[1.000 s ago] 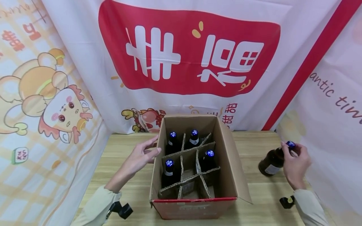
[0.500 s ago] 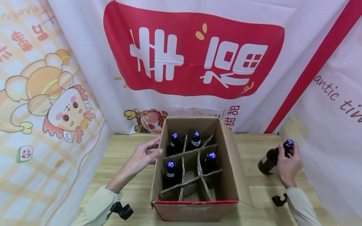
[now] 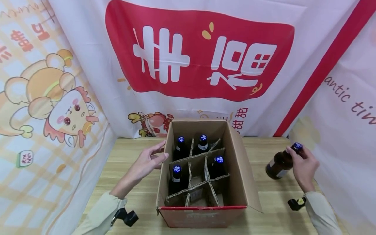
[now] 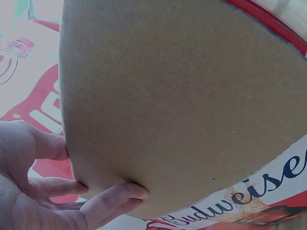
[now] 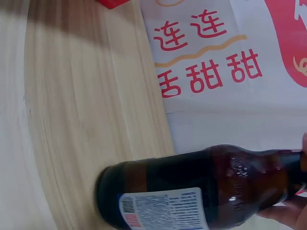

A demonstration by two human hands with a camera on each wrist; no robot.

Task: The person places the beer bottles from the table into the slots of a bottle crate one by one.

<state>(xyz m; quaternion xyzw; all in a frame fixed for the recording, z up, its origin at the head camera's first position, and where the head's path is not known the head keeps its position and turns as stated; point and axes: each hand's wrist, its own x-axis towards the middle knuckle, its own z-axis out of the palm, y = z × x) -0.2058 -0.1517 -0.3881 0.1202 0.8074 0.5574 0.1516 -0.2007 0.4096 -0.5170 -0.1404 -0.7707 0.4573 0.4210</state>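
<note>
My right hand (image 3: 306, 168) grips a brown glass beer bottle (image 3: 276, 167) by its neck, just below the blue cap. The bottle leans to the right beside the box; its printed label shows in the right wrist view. Whether its base touches the table I cannot tell. My left hand (image 3: 147, 163) lies against the left side of the cardboard box (image 3: 202, 217), its fingertips touching the brown cardboard flap (image 4: 182, 110) in the left wrist view. Inside the box, several blue-capped bottles (image 3: 176, 178) stand upright between cardboard dividers (image 3: 199, 154). The front-middle and front-right compartments show no bottle.
The wooden table (image 3: 264, 209) extends around the box. A flap (image 3: 248, 176) sticks out on the box's right side, toward the bottle. Printed cloths (image 3: 199, 111) hang behind the table and at both sides.
The right hand has shifted slightly, moving left and then back a little to the right, with the bottle tilting and turning in it. The left hand and the box stay in place.
</note>
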